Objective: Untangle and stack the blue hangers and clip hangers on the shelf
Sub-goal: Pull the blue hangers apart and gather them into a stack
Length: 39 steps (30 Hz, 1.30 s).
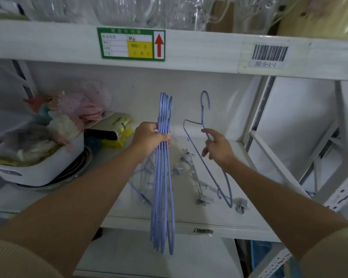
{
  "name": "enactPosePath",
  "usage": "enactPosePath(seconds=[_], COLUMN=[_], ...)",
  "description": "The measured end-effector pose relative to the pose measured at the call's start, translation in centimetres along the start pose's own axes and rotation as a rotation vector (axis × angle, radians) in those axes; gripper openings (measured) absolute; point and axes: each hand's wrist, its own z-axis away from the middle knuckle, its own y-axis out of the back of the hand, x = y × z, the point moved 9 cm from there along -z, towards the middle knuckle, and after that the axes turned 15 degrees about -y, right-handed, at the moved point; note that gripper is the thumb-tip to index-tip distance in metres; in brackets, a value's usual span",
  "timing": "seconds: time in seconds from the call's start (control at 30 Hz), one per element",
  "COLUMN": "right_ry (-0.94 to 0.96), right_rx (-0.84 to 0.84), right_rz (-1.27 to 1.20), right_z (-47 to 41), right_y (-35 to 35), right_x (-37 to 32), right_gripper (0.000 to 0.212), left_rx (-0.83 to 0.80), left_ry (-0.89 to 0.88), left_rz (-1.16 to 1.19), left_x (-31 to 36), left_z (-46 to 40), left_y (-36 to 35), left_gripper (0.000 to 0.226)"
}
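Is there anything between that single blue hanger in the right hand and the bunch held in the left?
Nothing visible. The single hanger, hooked on the right hand, and the bunch of hangers gripped by the left hand have open air between them; the clip hangers lie lower, on the shelf.

Single head-worn wide-angle view — faces forward and slightly down into a white shelf [189,223] bay at arm's length, both forearms entering from the bottom edge — edges visibly distorted.
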Motion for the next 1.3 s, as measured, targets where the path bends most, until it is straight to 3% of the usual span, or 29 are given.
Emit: enactPosePath(seconds=[0.13,0.3,0.4,0.53,0.67,0.77,0.87,1.07,1.3], right_ry=[-0.134,-0.197,-0.284,-0.291,-0.289,-0.153,-0.003,0.164,0.328], right_rx=[-0.018,-0.027,0.013,0.185,0.376,0.478,0.514,0.56,0.545], right_rz=[0.061,0.029,0.176,0.432,0.697,0.864,0.881,0.956,0.769], right_z=[-0.4,-0.2,0.2,1.1,1.5,1.4,1.5,2.0,1.9], right_y=[0.4,0.5,1.2,3.2,4.1,3.9,3.7,3.6,4.7], right_x=[0.4,0.8,1.3,1.4,0.9,-0.7,-2.0,-3.6,-5.7], right_gripper=[0.069,0.02,0.009,0.054,0.072,0.061,0.042,0.04,0.032], left_rx=[0.015,0.019,0.023,0.015,-0.004,-0.024,-0.04,-0.053,-0.107], left_ry=[0.0,-0.003,0.009,0.02,0.014,0.009,0.008,-0.005,-0.016], left_rz=[-0.041,-0.045,-0.043,-0.047,-0.047,-0.06,-0.064,-0.163,-0.139], left_x=[0.4,0.4,0.2,-0.1,-0.2,-0.1,0.1,0.4,1.3], left_z=[0.5,1.2,1.4,1.7,1.7,1.6,1.3,0.5,0.3], left_y=[1.9,3.2,3.5,3.6,3.5,3.3,3.2,3.5,2.1], left_gripper=[0.01,0.01,0.008,0.01,0.013,0.019,0.018,0.005,0.019])
